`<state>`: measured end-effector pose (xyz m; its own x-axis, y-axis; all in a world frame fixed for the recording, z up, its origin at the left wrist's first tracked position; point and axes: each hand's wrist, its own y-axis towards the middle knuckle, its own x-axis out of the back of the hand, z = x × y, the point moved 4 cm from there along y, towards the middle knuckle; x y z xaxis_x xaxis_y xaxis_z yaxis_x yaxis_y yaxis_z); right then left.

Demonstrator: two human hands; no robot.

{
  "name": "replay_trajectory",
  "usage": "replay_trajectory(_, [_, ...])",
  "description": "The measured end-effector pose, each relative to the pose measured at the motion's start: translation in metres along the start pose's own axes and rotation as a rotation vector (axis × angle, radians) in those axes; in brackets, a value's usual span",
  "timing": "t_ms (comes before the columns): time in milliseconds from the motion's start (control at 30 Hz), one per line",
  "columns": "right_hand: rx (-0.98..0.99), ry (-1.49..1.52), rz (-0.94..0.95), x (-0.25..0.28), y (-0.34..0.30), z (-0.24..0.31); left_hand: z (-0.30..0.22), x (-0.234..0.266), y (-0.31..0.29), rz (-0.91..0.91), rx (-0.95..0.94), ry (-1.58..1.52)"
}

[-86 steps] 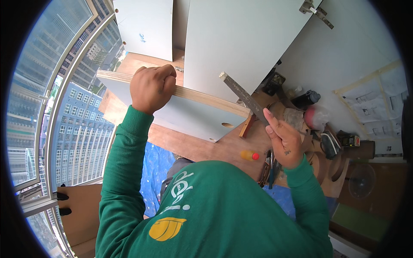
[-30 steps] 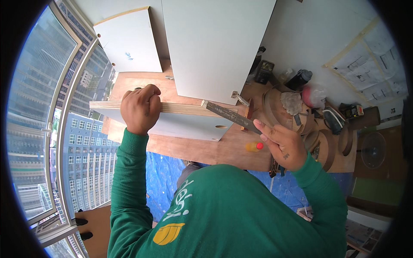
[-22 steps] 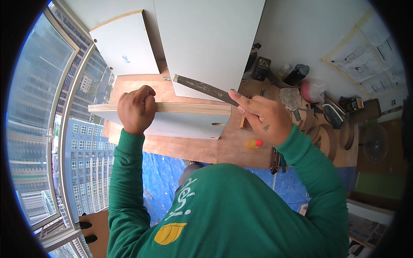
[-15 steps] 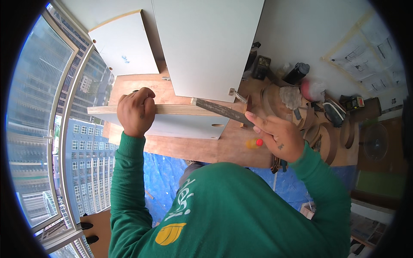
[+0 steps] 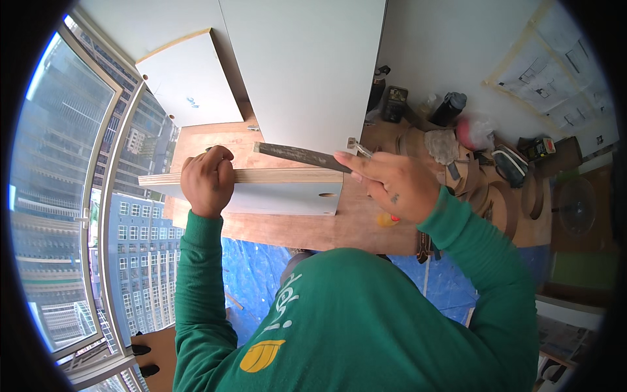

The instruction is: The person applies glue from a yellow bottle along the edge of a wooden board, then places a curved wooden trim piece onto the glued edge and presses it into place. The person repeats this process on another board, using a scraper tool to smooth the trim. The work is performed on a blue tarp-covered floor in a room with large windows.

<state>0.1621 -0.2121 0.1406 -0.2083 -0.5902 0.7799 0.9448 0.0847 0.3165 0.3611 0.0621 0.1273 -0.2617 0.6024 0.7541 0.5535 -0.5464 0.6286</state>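
A white-faced plywood panel (image 5: 281,197) stands on its long edge on the wooden worktop, its layered edge facing up and an oval slot near its right end. My left hand (image 5: 209,183) is closed over that upper edge toward the left end. In my right hand (image 5: 396,186) is a long flat file (image 5: 297,155), with the index finger stretched along it and its handle hidden in the palm. The blade points left, over the panel's edge or just beyond it; whether it touches, I cannot tell.
Behind, a large white panel (image 5: 300,72) with a metal hinge (image 5: 356,146) and a smaller white board (image 5: 192,85) lean up. Rolled brown edging strips (image 5: 503,206), a black bottle (image 5: 450,108) and a yellow bottle (image 5: 386,220) lie right. Blue sheeting (image 5: 251,264) covers the floor; windows stand left.
My right hand has moved left with the file, whose tip now reaches closer to my left hand. The left hand keeps its hold on the panel. The whole view has shifted slightly.
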Motion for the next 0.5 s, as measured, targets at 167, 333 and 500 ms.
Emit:
replay_trajectory(167, [-0.238, 0.395, -0.095, -0.009, 0.024, -0.019, 0.001, 0.009, -0.011, 0.029, 0.038, 0.016])
replay_trajectory(333, [-0.263, 0.615, -0.055, -0.047, 0.008, -0.025, -0.002, 0.014, -0.013, 0.027, 0.027, 0.006])
replay_trajectory(500, [-0.284, 0.658, 0.007, -0.063, -0.001, -0.024, -0.024, 0.013, -0.008, 0.058, 0.014, -0.056])
